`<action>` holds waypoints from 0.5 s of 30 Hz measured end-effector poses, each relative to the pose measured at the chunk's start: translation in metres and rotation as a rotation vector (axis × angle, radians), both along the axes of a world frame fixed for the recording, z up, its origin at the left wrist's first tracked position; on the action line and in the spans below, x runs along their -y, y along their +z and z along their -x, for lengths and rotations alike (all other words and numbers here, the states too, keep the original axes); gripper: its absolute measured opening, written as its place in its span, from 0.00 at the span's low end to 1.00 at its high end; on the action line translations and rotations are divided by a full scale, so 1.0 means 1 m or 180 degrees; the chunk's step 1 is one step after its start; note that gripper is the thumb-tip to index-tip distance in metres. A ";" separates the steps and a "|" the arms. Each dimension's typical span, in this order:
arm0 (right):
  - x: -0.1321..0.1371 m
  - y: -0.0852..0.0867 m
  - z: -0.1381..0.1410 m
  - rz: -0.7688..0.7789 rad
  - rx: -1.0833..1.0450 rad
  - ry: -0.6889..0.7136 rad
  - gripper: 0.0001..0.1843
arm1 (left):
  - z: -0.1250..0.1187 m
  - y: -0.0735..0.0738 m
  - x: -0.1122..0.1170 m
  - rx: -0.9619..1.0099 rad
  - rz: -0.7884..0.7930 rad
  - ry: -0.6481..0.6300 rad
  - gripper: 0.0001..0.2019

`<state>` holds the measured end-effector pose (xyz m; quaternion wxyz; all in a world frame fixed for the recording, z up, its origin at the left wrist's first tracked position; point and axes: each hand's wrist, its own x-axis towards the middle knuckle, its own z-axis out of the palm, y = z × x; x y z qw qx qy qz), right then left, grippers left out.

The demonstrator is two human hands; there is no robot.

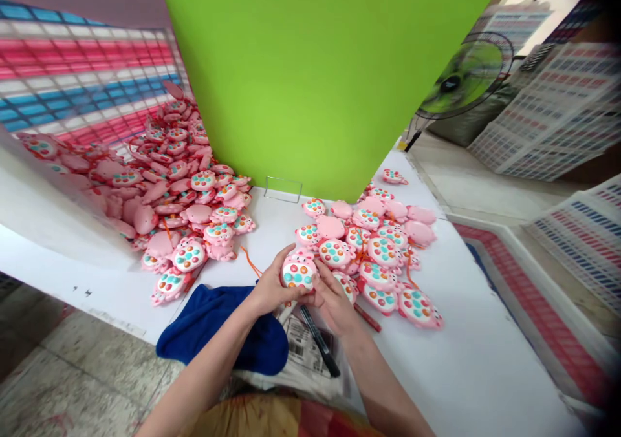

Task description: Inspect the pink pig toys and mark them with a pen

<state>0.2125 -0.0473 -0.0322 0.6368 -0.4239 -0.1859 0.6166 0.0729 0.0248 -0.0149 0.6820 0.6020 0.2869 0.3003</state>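
Note:
Both my hands hold one pink pig-shaped toy (298, 272) with teal, red and white bubble buttons, just above the white table (485, 359). My left hand (270, 288) grips its left side with the fingers curled round it. My right hand (334, 301) pinches its right edge with fingers and thumb. An orange cord (250, 262) trails from the toy toward the left. A smaller heap of the same toys (378, 243) lies right beside my right hand. A much larger heap (169, 191) is spread at the left.
A blue cloth (213, 327) lies under my left forearm. A black marker (320, 341) and a red pen (367, 318) rest on a clear bag with a label (303, 346). A green panel (315, 68) stands behind the table. A fan (460, 75) and printed sheets (557, 114) are at the right.

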 end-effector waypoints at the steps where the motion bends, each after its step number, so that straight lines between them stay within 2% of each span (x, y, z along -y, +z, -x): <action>1: 0.000 0.000 0.000 -0.0019 -0.0017 -0.0013 0.34 | 0.000 0.000 0.000 -0.0019 -0.0001 0.0025 0.47; 5: -0.001 -0.002 -0.001 -0.0074 0.0004 -0.0010 0.32 | 0.000 0.000 0.000 0.0084 0.0074 0.0003 0.49; 8: 0.000 -0.002 -0.001 -0.0089 0.0061 0.0014 0.32 | 0.000 -0.003 0.000 0.0190 -0.0093 0.0008 0.44; 11: -0.001 0.002 0.000 0.0012 0.0365 0.0133 0.36 | 0.000 -0.005 0.002 0.0023 -0.0287 -0.0055 0.40; 15: -0.004 0.004 0.001 0.0003 0.0732 0.0063 0.33 | -0.001 -0.008 0.003 -0.0189 -0.0554 -0.0142 0.35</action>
